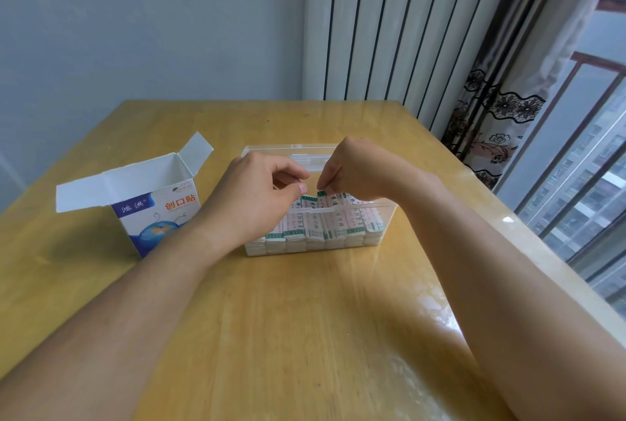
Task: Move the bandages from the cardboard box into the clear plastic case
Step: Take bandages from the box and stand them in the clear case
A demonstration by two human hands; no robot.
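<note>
The clear plastic case (386,217) stands mid-table, lid open at the back, packed with several rows of white bandages (335,229) with green and red print. My left hand (250,197) hovers over the case's left half, fingers curled, thumb tip near the top bandages; whether it holds one is hidden. My right hand (352,166) reaches down over the middle and pinches the top edge of one bandage (321,193). The white and blue cardboard box (159,203) stands to the left, flaps open, its inside hidden from here.
The wooden table (305,319) has a glossy sheet over its right part. A wall lies behind, with a striped curtain (389,31), a lace curtain and a window at the right.
</note>
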